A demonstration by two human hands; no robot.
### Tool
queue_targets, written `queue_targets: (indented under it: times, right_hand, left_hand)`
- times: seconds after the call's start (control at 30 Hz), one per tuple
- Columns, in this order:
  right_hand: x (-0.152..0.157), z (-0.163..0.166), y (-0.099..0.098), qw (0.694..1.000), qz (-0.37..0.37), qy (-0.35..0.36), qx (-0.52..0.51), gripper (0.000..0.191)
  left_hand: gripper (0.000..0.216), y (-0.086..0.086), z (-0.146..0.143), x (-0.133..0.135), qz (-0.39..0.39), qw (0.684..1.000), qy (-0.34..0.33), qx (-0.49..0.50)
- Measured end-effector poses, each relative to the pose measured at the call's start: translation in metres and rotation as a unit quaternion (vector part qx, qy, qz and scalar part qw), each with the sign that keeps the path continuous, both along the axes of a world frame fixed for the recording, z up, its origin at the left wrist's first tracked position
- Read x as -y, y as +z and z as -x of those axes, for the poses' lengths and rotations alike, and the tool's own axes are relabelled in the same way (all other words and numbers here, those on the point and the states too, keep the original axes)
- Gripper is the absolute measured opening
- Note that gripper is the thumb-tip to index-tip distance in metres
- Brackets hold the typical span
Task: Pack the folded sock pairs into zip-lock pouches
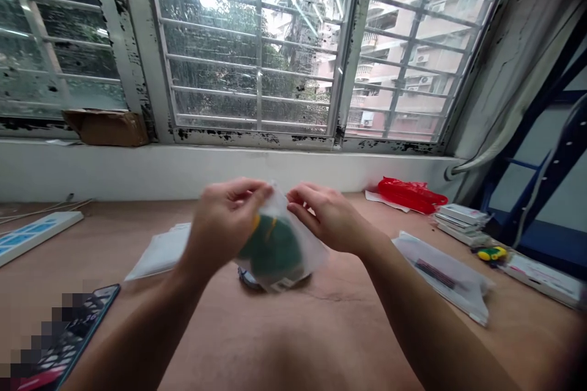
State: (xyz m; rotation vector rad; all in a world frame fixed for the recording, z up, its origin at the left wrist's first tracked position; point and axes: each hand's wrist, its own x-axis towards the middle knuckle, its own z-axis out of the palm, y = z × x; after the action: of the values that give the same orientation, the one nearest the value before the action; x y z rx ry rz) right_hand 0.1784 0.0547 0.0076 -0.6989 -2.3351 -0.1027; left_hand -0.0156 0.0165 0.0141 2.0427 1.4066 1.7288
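Observation:
A frosted plastic bag (308, 245) hangs between my hands above the table, blurred by motion. Through its film shows a dark green thing (275, 250) with yellow marks, whose kind I cannot make out. My left hand (224, 220) is closed, thumb and fingers pinching the bag's top edge on the left. At the upper right edge, my right hand (328, 214) is curled with its fingertips pinched on the film. Behind and below the bag, a dark round object (249, 278) lies on the table, mostly hidden.
Left are a stack of white bags (158, 250), a power strip (43, 235) and a phone (77, 336). Right lie another frosted bag (444, 275) with dark contents, a red plastic bag (410, 194), stacked boxes (463, 220) and a yellow-green item (491, 254). A barred window (257, 61) stands behind.

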Motion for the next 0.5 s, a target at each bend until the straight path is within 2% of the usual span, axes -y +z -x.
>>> queue_targets:
  times: [0.13, 0.2, 0.27, 0.3, 0.37, 0.4, 0.43, 0.5]
  right_hand:
    - [-0.002, -0.014, 0.001, 0.994, 0.046, -0.013, 0.102, 0.017]
    - [-0.003, -0.022, 0.002, 0.990, 0.080, -0.023, 0.116, 0.017]
    - [-0.003, -0.026, 0.003, 0.990, 0.115, -0.015, 0.077, 0.017]
    - [-0.002, -0.025, 0.002, 0.989, 0.139, 0.003, 0.041, 0.027]
    - [0.002, -0.019, 0.000, 0.978, 0.201, 0.050, -0.034, 0.065]
    - [0.005, -0.014, -0.004, 0.969, 0.231, 0.067, -0.062, 0.078]
    - [0.008, -0.009, -0.008, 0.959, 0.261, 0.073, -0.080, 0.079]
    - [0.011, 0.000, -0.018, 0.943, 0.314, 0.058, -0.091, 0.056]
  left_hand:
    - [0.034, 0.023, 0.031, 0.003, -0.044, 0.982, 0.141, 0.115]
    - [0.031, 0.027, 0.040, 0.003, -0.054, 0.975, 0.169, 0.134]
    - [0.026, 0.023, 0.036, 0.001, -0.052, 0.980, 0.145, 0.123]
    - [0.024, 0.019, 0.030, 0.000, -0.051, 0.984, 0.126, 0.111]
    - [0.023, 0.007, 0.012, 0.000, -0.054, 0.991, 0.086, 0.084]
    - [0.022, 0.001, 0.002, 0.001, -0.058, 0.994, 0.067, 0.069]
    - [0.021, -0.005, -0.008, 0.002, -0.062, 0.995, 0.049, 0.057]
    - [0.021, -0.013, -0.023, 0.007, -0.058, 0.997, 0.015, 0.041]
